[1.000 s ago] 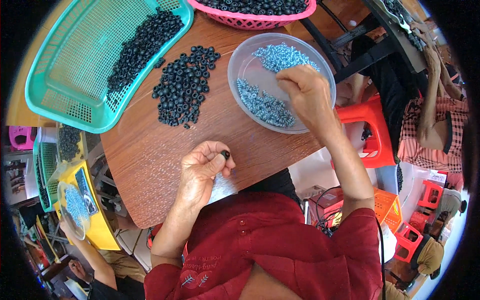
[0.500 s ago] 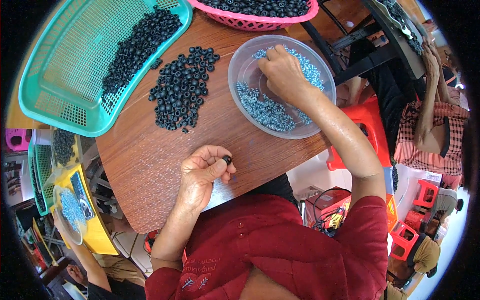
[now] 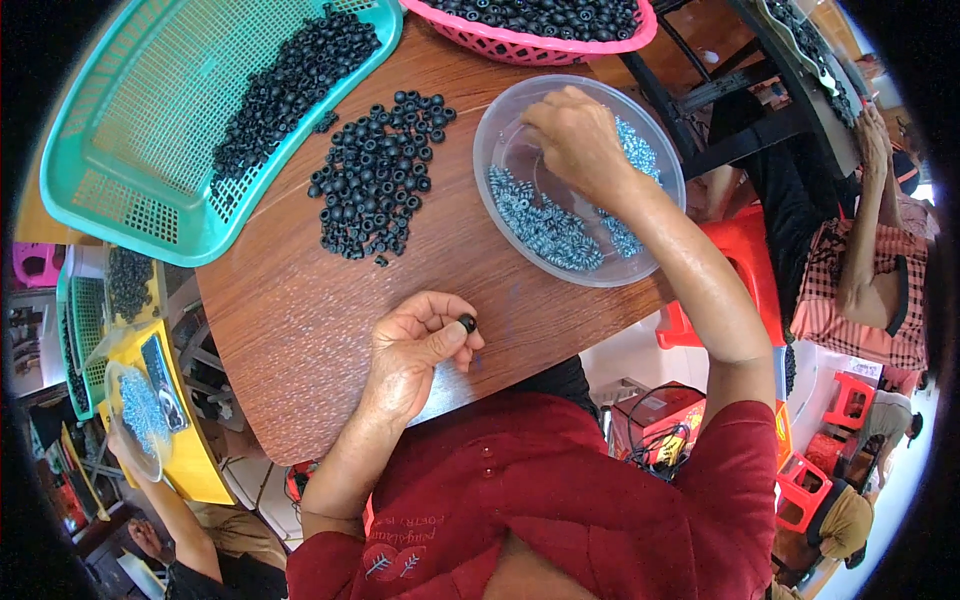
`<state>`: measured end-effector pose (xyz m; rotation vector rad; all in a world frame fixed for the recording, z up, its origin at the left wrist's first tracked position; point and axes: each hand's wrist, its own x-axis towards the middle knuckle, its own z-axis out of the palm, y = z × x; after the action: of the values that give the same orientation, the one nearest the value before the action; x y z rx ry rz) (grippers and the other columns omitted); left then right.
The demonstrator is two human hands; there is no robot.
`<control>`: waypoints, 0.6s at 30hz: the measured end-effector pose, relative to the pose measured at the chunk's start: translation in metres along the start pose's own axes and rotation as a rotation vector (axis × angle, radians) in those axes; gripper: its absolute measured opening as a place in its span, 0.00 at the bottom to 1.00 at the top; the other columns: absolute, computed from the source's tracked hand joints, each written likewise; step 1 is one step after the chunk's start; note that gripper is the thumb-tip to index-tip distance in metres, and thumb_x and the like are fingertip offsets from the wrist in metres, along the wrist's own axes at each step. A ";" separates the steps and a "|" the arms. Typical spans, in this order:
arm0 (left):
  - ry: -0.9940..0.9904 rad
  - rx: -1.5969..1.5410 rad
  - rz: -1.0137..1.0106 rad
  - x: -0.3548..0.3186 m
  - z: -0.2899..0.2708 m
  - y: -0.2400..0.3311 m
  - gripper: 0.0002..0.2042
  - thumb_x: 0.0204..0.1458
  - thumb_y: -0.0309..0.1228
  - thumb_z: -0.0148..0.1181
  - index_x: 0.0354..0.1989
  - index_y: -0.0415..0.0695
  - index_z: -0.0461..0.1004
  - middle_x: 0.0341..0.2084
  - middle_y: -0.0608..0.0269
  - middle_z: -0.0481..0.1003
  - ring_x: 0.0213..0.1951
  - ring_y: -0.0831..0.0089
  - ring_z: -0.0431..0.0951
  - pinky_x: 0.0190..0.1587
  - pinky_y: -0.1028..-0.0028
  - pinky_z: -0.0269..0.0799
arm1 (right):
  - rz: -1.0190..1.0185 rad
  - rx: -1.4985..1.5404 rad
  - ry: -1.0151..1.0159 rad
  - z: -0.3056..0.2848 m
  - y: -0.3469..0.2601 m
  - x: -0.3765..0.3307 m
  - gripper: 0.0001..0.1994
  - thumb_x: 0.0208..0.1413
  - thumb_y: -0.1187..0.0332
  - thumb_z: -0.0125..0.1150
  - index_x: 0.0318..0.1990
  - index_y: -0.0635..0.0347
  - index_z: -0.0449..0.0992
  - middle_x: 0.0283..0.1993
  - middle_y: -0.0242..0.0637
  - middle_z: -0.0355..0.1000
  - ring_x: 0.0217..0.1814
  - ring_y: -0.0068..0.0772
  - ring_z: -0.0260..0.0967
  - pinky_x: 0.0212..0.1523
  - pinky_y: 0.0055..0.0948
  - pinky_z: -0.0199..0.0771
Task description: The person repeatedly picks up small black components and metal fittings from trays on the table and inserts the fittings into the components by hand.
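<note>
Between the thumb and fingers of my left hand (image 3: 412,345), a small round black cap (image 3: 467,323) is pinched just above the near part of the wooden table (image 3: 290,340). My right hand (image 3: 580,140) reaches into a clear round plastic bowl (image 3: 592,279) at the right. Its fingers are bent together at the bowl's far left side, and their tips are hidden. Many small blue-and-silver striped pieces (image 3: 548,232) lie in the bowl in loose heaps. Left of the bowl, a spread pile of black caps (image 3: 375,180) with hollow centres rests on the table.
A green mesh basket (image 3: 115,140) partly filled with black caps stands at the far left. Beyond the bowl is a pink basket (image 3: 530,46) of the same caps. A red stool (image 3: 745,265) and a co-worker's arm (image 3: 860,230) are at right; another worker's bowl (image 3: 158,465) is at left.
My right hand stays in the bowl with its fingers drawn slightly toward the far left rim. The left hand keeps holding the black cap. The whole view has shifted slightly.
</note>
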<state>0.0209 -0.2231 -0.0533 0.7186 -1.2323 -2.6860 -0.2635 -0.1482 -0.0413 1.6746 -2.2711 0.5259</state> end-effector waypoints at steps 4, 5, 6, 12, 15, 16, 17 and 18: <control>0.014 0.007 -0.005 -0.001 0.000 -0.001 0.09 0.52 0.24 0.59 0.40 0.34 0.71 0.26 0.55 0.76 0.24 0.76 0.73 0.27 0.79 0.70 | 0.042 -0.045 -0.071 0.020 -0.015 0.014 0.05 0.42 0.70 0.61 0.25 0.63 0.76 0.28 0.46 0.72 0.37 0.49 0.69 0.38 0.44 0.69; 0.018 0.010 -0.004 0.000 0.000 -0.001 0.09 0.52 0.24 0.59 0.40 0.34 0.71 0.26 0.55 0.76 0.24 0.76 0.73 0.27 0.79 0.70 | 0.043 -0.078 -0.085 0.023 -0.017 0.015 0.05 0.42 0.71 0.60 0.24 0.64 0.75 0.28 0.47 0.72 0.37 0.50 0.69 0.37 0.45 0.69; 0.008 0.000 0.000 -0.001 0.000 -0.002 0.09 0.52 0.24 0.59 0.40 0.34 0.71 0.27 0.55 0.76 0.24 0.75 0.73 0.26 0.78 0.70 | 0.040 -0.068 -0.085 0.025 -0.018 0.016 0.05 0.42 0.71 0.60 0.24 0.64 0.75 0.28 0.47 0.72 0.37 0.50 0.69 0.37 0.45 0.69; 0.015 -0.037 0.008 0.001 -0.002 0.002 0.08 0.53 0.23 0.57 0.40 0.34 0.71 0.27 0.53 0.76 0.24 0.72 0.74 0.28 0.75 0.71 | 0.115 -0.038 -0.166 0.017 -0.019 0.013 0.03 0.38 0.77 0.53 0.23 0.64 0.73 0.25 0.51 0.71 0.34 0.55 0.68 0.38 0.48 0.68; 0.028 -0.150 0.028 0.001 -0.003 0.004 0.08 0.54 0.23 0.54 0.40 0.33 0.70 0.27 0.52 0.76 0.24 0.70 0.74 0.28 0.74 0.70 | 0.136 0.072 -0.082 0.009 -0.020 0.002 0.03 0.39 0.77 0.53 0.25 0.64 0.70 0.25 0.52 0.70 0.33 0.57 0.68 0.36 0.49 0.65; 0.034 -0.149 0.027 0.000 -0.002 0.004 0.08 0.54 0.23 0.54 0.40 0.33 0.70 0.27 0.52 0.76 0.24 0.70 0.74 0.28 0.74 0.70 | 0.136 0.078 -0.083 0.009 -0.019 -0.001 0.03 0.39 0.77 0.53 0.25 0.64 0.70 0.25 0.52 0.70 0.33 0.57 0.68 0.36 0.49 0.65; 0.035 -0.148 0.035 0.000 -0.002 0.004 0.08 0.55 0.23 0.54 0.40 0.33 0.70 0.27 0.52 0.76 0.24 0.70 0.74 0.28 0.74 0.70 | 0.134 0.076 -0.061 0.009 -0.019 -0.004 0.03 0.40 0.77 0.53 0.25 0.64 0.70 0.25 0.52 0.70 0.33 0.56 0.68 0.36 0.49 0.65; 0.035 -0.146 0.043 0.000 -0.001 0.004 0.08 0.55 0.23 0.54 0.40 0.33 0.70 0.27 0.52 0.75 0.25 0.70 0.74 0.28 0.74 0.70 | 0.134 0.072 -0.036 0.008 -0.019 -0.006 0.02 0.40 0.77 0.54 0.25 0.64 0.70 0.25 0.51 0.70 0.33 0.56 0.68 0.36 0.49 0.65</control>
<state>0.0208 -0.2266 -0.0511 0.7071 -1.0195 -2.6822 -0.2432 -0.1514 -0.0488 1.5843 -2.4298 0.6181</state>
